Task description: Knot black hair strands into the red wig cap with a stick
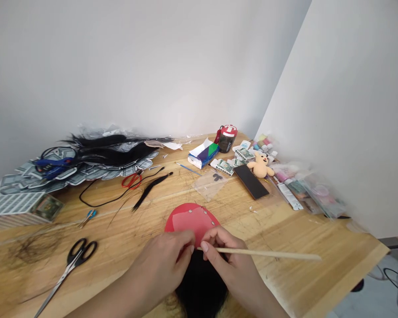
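Note:
A red rounded form (170,218) sits in front of me, with a paler translucent piece (189,223) held on it by several metal pin heads. Black hair (202,287) hangs from its near side. My right hand (230,256) pinches a thin pale wooden stick (272,253), which points right; its tip lies near my left fingertips. My left hand (167,256) is closed at the edge where the hair meets the red form. What those fingers pinch is too small to make out.
Black-handled scissors (74,260) lie at left, near small blue scissors (88,217). Black hair bundles (116,152) rest at the back left. A phone (251,182), a plush toy (261,165), a tissue pack (204,153) and a dark cup (227,139) stand or lie at back right.

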Motion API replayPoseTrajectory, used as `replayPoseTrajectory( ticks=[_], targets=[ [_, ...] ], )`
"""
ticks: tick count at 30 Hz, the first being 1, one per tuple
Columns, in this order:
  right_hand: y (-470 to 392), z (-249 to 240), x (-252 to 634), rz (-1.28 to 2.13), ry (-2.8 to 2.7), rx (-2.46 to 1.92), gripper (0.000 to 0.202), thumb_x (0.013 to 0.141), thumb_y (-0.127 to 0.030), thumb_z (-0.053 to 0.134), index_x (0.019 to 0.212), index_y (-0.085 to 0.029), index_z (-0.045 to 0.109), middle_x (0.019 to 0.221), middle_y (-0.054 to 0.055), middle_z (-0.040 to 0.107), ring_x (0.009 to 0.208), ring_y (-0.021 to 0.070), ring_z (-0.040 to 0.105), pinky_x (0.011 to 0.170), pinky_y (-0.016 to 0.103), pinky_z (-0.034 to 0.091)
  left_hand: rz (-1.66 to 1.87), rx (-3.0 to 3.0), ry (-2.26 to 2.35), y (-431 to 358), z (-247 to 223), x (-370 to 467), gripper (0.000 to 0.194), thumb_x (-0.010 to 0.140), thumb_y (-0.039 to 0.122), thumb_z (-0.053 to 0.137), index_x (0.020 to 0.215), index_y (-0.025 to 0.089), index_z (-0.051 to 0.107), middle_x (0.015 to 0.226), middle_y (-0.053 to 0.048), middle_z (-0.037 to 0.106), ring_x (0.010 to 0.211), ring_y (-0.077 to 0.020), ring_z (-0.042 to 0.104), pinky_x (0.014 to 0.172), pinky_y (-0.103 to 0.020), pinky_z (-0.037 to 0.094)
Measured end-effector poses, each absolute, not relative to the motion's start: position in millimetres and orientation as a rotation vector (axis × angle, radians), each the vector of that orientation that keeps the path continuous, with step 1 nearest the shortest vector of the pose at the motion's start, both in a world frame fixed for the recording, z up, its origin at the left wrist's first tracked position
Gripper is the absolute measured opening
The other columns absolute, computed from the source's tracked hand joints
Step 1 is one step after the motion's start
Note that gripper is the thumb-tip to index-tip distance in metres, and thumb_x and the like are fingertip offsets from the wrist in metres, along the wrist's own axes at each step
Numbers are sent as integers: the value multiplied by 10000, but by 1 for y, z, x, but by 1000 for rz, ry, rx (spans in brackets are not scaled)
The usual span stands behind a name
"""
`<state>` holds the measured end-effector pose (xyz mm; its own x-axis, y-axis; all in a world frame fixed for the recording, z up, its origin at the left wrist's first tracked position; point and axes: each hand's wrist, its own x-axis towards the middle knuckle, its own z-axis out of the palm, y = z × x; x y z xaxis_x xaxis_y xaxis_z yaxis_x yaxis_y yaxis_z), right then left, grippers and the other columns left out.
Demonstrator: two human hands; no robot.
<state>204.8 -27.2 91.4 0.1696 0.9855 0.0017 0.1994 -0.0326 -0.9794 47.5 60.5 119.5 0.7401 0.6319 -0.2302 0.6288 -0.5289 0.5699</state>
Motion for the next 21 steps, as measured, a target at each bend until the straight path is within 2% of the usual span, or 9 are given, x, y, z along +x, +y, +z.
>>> replayPoseTrajectory(
  ticks=[10, 21],
  targets=[
    [-26, 90, 207, 1014, -1192, -1407, 168, 939, -256, 546, 782, -207, 582, 692, -24, 580, 646, 144, 530, 610, 245, 416, -75, 2408, 946, 54, 124, 50, 281, 933, 161, 349, 828, 204, 606, 789, -79, 701, 735, -270, 675, 613, -314, 360],
    [-25, 93, 207, 1020, -1184, -1392, 165, 934, -238, 554, 775, -205, 582, 693, -28, 585, 651, 141, 533, 611, 240, 410, -61, 2357, 951, 58, 126, 48, 281, 965, 184, 348, 775, 216, 552, 769, -45, 688, 726, -220, 662, 650, -287, 415]
  ],
)
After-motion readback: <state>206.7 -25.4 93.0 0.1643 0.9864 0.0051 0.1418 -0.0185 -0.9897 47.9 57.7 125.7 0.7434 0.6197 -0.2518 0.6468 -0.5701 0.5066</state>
